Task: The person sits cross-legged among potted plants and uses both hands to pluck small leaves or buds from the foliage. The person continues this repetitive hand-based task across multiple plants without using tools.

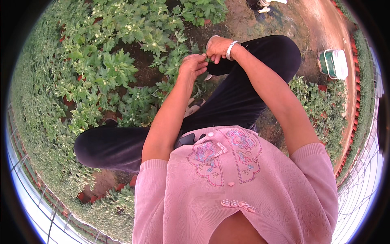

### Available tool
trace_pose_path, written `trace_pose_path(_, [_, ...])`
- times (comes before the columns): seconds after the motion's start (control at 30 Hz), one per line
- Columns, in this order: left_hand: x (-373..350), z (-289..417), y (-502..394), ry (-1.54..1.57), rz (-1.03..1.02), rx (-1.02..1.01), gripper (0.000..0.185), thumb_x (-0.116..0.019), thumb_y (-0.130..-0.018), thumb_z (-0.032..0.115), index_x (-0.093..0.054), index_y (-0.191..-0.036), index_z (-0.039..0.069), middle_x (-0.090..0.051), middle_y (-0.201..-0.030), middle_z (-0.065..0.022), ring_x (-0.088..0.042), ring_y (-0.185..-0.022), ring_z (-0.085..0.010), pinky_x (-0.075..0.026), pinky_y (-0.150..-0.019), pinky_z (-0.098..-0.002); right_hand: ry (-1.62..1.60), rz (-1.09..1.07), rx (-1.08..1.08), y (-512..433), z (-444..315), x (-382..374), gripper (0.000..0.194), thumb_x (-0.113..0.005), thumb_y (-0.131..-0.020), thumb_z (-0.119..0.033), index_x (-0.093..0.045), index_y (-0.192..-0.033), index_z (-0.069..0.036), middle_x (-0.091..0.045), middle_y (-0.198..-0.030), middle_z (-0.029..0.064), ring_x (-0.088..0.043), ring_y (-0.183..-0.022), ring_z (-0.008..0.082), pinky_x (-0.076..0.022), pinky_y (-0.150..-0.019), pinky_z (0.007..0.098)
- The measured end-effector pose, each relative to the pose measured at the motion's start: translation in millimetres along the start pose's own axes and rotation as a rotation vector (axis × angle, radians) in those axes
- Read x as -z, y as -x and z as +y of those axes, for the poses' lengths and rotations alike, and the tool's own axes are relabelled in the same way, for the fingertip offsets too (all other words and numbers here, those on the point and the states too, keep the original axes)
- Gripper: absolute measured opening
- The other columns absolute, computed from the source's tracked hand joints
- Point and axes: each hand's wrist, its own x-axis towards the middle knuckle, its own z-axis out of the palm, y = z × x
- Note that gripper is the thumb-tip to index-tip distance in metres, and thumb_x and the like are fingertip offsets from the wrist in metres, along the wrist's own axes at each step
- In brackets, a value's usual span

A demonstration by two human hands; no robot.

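My left hand (194, 65) and my right hand (218, 48) meet above the edge of a leafy plant (173, 62), beside my bent right knee. Between the fingertips shows a small green plant piece (208, 58), pinched by my left thumb and finger. The fingers of my right hand curl in at the same spot and partly hide it. A pale rim shows behind the right knuckles; what it belongs to is unclear. A silver-white band (232, 50) circles my right wrist. Lobed leaves like a chrysanthemum's and small pale buds (129, 28) fill the area left of my hands.
Red-brown pots (80, 77) show among the foliage. On the right, a green and white plastic bucket (333, 64) lies near more plants (320, 100). White pipe fittings (265, 4) are at the top, by damp soil (243, 23). My legs (268, 58) are spread around the work area.
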Motion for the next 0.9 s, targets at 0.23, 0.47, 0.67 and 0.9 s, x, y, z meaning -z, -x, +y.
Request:
trace_pose_path(0.23, [3,-2,-5,-0.014,-0.02,0.015,0.026,-0.065,-0.075,0.005,-0.058,-0.1,0.007,-0.06,-0.08,-0.0029,-0.061,-0.072,-0.0165,-0.053,-0.067,-0.0348,0.323,0.063,0.016,8,-11,-5,0.015,-0.06,-0.071,-0.014,-0.06,-0.067,0.0,-0.065,-0.066,0.0086,-0.064,-0.053,0.0161,-0.0446,-0.043,0.028])
trace_pose_path(0.47, [6,4,-6,-0.062,-0.065,-0.074,0.035,-0.064,-0.075,0.003,-0.057,-0.109,0.003,-0.062,-0.086,-0.0059,-0.061,-0.072,-0.0165,-0.053,-0.067,-0.0335,0.418,-0.127,0.345,35,-8,-33,0.018,-0.061,-0.064,-0.008,-0.066,-0.081,-0.006,-0.065,-0.071,0.0095,-0.066,-0.069,0.0225,-0.0504,-0.062,0.0343])
trace_pose_path(0.67, [9,34,53,-0.085,-0.191,-0.24,0.033,-0.061,-0.084,0.005,-0.054,-0.115,-0.002,-0.064,-0.1,-0.0148,-0.065,-0.086,-0.0222,-0.054,-0.076,-0.0333,0.859,-0.185,0.53,27,-9,-90,0.028,-0.064,-0.067,-0.008,-0.067,-0.095,-0.012,-0.066,-0.092,0.0102,-0.062,-0.092,0.0294,-0.0485,-0.077,0.0411])
trace_pose_path(0.9, [89,55,132,0.145,-0.157,-0.515,0.025,-0.058,-0.088,0.006,-0.058,-0.111,-0.002,-0.065,-0.102,-0.0158,-0.066,-0.084,-0.0189,-0.055,-0.073,-0.0302,0.886,-0.195,0.551,6,-7,-112,0.02,-0.058,-0.069,-0.007,-0.066,-0.088,-0.005,-0.064,-0.087,0.017,-0.061,-0.091,0.0351,-0.0477,-0.076,0.0443])
